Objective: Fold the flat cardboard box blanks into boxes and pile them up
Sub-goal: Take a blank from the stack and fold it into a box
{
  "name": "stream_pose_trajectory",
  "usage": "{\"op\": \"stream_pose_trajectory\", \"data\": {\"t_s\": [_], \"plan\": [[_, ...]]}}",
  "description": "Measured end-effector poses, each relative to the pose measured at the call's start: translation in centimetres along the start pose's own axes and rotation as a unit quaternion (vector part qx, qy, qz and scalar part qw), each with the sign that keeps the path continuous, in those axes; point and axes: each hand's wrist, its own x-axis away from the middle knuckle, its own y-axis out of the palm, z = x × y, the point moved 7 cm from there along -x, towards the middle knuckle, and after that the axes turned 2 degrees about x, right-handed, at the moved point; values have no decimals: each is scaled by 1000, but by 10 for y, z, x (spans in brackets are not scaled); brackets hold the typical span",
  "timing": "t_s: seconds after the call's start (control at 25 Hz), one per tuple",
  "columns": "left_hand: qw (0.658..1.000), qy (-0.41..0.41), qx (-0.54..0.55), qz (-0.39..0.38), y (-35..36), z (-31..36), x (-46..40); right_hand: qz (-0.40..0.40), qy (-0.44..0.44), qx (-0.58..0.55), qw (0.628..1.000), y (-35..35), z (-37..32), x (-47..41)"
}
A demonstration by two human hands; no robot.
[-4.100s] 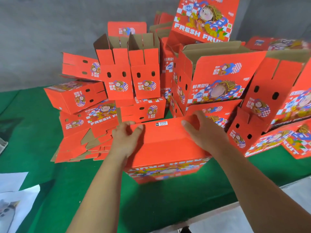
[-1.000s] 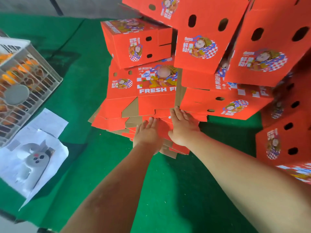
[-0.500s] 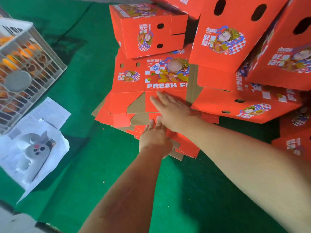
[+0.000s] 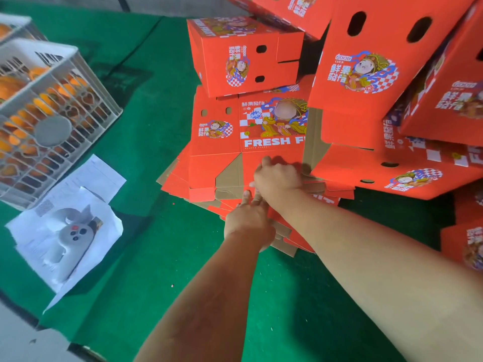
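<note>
- Green-covered worktop [image 4: 162, 257]; stack of flat blanks [image 4: 209, 163] at centre, folded boxes [image 4: 366, 74] heaped from 12 to 3 o'clock, partly resting on the stack.
- Change vs half a second back: right hand [image 4: 278, 178] went from flat, fingers straight, to curled on the top blank [image 4: 261, 121] near edge. Looks like a grip, thumb hidden.
- Left hand [image 4: 248, 220] at 6 o'clock of the right one, fingers straight, tips on the stack's front edges, holding nothing.
- Meaning: likely separating the next blank to pull free; folding not started.
- Risk: heaped boxes may slide when blank comes out.
- 9 o'clock: crate of oranges [image 4: 49, 111], white papers [image 4: 68, 231].
</note>
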Motion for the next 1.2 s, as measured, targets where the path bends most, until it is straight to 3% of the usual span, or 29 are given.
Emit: {"op": "stream_pose_trajectory", "data": {"t_s": [0.12, 0.24, 0.36, 0.44, 0.52, 0.56, 0.64, 0.72, 0.76, 0.84, 0.88, 0.92, 1.0, 1.12, 1.2], "plan": [[999, 30, 14, -12, 1, -2, 1, 10, -23, 9, 1000, 8, 6, 10], [985, 101, 140, 10, -8, -12, 20, 16, -21, -9, 1000, 15, 21, 21], [942, 134, 172, 257, -25, -54, 64, 24, 3, -32, 999, 32, 38, 43], [905, -15, 197, 377, -20, -100, 80, 24, 41, -72, 996, 53, 51, 70], [846, -165, 388, 327, 4, -119, 73, 51, 102, -142, 983, 69, 63, 104], [802, -183, 502, 269, 18, -111, 69, 74, 144, -189, 969, 74, 66, 123], [734, -198, 618, 200, 36, -88, 72, 83, 229, -264, 933, 84, 68, 152], [700, -219, 662, 151, 51, -72, 86, 45, 297, -373, 878, 89, 61, 170], [698, -205, 678, 105, 62, -61, 95, 22, 343, -475, 810, 95, 56, 183], [695, -168, 699, -8, 80, -31, 123, 24, 418, -695, 585, 106, 35, 218], [685, -152, 709, -66, 88, -15, 140, 22, 437, -750, 496, 111, 25, 240], [672, -138, 721, -103, 96, -4, 153, 14, 435, -769, 468, 113, 19, 260], [634, -120, 753, -128, 101, 5, 174, 25, 426, -766, 480, 117, 24, 300], [495, -111, 858, -81, 81, -18, 184, 74, 436, -764, 469, 107, 48, 358], [491, -109, 864, 7, 58, -52, 186, 91, 435, -779, 443, 91, 59, 391]]}}
